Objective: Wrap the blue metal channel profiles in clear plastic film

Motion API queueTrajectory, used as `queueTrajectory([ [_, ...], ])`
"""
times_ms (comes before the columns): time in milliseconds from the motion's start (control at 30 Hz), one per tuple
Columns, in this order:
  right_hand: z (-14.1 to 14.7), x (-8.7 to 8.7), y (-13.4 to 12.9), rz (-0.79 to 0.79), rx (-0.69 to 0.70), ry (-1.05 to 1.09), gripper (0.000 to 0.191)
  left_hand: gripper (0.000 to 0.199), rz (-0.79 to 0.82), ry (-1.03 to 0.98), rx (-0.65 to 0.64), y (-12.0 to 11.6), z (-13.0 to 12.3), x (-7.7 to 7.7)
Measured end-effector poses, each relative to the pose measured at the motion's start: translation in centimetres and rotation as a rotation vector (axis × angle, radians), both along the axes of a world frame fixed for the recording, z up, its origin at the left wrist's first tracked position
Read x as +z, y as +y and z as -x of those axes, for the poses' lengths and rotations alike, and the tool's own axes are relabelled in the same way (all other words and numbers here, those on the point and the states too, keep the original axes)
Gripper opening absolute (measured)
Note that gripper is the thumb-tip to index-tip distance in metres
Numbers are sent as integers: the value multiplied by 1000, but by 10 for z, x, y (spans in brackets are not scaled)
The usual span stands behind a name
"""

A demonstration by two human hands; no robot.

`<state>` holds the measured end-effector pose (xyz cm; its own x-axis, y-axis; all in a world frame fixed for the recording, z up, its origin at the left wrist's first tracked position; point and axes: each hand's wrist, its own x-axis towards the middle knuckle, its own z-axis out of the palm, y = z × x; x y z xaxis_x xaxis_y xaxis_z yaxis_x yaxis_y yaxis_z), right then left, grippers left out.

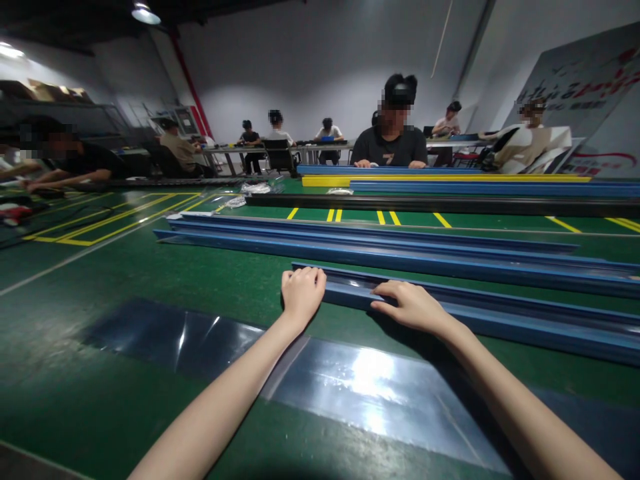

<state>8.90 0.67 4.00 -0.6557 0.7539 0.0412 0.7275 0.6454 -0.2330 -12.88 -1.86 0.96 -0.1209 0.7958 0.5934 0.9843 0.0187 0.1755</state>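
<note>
A long blue channel-shaped profile point(500, 320) lies across the green table, its left end under my hands. My left hand point(304, 293) is closed over that left end, fingers curled over it and partly hidden. Further right, my right hand point(413, 305) grips the same profile, fingers over into its groove and thumb at the near wall. Close to me lies a clear, shiny plastic sheet point(340, 380), flat on the table under my forearms.
Beyond lie more blue profiles point(320, 248), a black profile point(425, 203) and a yellow one point(450, 179). Small clear plastic bags point(255, 189) rest near the black profile's left end. A person point(390, 143) sits opposite; several others sit at farther tables.
</note>
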Motion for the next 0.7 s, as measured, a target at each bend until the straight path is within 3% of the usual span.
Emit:
queueTrajectory([
  [167, 0, 0, 0, 8, 0, 8, 35, 36, 146, -129, 87, 0, 6, 15],
  [367, 1, 0, 1, 11, -7, 6, 37, 37, 423, -67, 130, 2, 12, 32],
  [700, 1, 1, 0, 23, -13, -8, 37, 37, 617, -22, 107, 4, 23, 41],
])
